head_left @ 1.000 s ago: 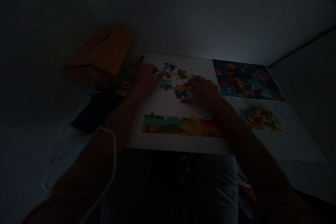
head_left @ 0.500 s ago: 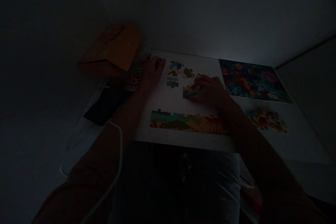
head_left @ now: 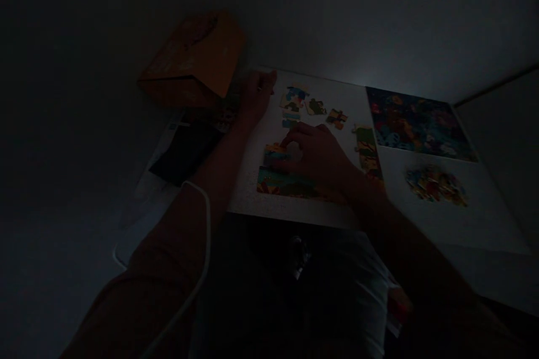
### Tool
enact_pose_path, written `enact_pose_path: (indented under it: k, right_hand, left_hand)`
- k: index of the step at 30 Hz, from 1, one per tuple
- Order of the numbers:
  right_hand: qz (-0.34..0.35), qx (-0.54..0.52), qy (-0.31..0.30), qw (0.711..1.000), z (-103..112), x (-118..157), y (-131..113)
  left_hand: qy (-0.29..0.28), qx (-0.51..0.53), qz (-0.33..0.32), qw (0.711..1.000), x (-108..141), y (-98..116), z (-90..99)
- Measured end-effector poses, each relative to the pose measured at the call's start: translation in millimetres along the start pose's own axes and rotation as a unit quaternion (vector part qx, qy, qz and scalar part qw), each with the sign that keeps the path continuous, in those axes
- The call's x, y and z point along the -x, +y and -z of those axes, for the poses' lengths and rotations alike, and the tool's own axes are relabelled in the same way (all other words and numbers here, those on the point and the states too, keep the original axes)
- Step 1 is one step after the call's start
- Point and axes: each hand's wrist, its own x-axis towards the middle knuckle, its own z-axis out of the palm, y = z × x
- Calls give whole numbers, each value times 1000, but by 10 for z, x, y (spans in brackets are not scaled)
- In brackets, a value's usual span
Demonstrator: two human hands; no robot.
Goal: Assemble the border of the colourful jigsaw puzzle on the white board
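Note:
My right hand (head_left: 314,151) pinches a puzzle piece (head_left: 275,155), orange along its top and blue below, just above the left end of a joined puzzle strip (head_left: 286,182). Part of that strip is hidden under my hand and forearm. My left hand (head_left: 259,92) rests at the table's back left, fingers curled; whether they hold anything is too dark to tell. Between and behind the hands lie a joined cluster (head_left: 293,98), a small blue-green pair (head_left: 290,118), a green piece (head_left: 315,106) and an orange-blue piece (head_left: 337,118).
An upright joined strip (head_left: 367,148) stands right of my right hand. Farther right are a dark colourful picture sheet (head_left: 421,123) and a heap of loose pieces (head_left: 436,185). An orange box (head_left: 193,61) and a dark item (head_left: 185,151) lie at left. A white cable (head_left: 206,235) crosses my left arm.
My right hand has moved left and nearer with the piece, to the strip's left end. It has uncovered the orange-blue piece and the upright strip. The whole view has shifted slightly.

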Motion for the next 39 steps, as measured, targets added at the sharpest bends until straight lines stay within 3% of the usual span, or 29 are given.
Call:
enact_pose_path:
  k: [4, 7, 13, 30, 35, 37, 39]
  right_hand:
    - [4, 10, 7, 1000, -9, 96, -104]
    - [2, -7, 21, 1000, -16, 353, -256]
    - [19, -14, -19, 1000, -237, 788, -584]
    - [-13, -1, -2, 1000, -416, 739, -729]
    - [26, -1, -21, 999, -171, 671, -642]
    - [30, -5, -28, 999, 41, 561, -446]
    - [-6, 0, -2, 1000, 254, 417, -98]
  left_hand:
    - [4, 0, -2, 1000, 20, 25, -26]
    - [3, 0, 4, 1000, 10, 6, -43]
    - [1, 14, 8, 1000, -14, -51, -50]
    - [10, 8, 2, 1000, -40, -98, -38]
    - [-1, -22, -22, 1000, -3, -120, -31]
    - [-1, -51, -15, 999, 21, -94, -30]
    - [-9, -76, -5, 997, 49, -51, -18]
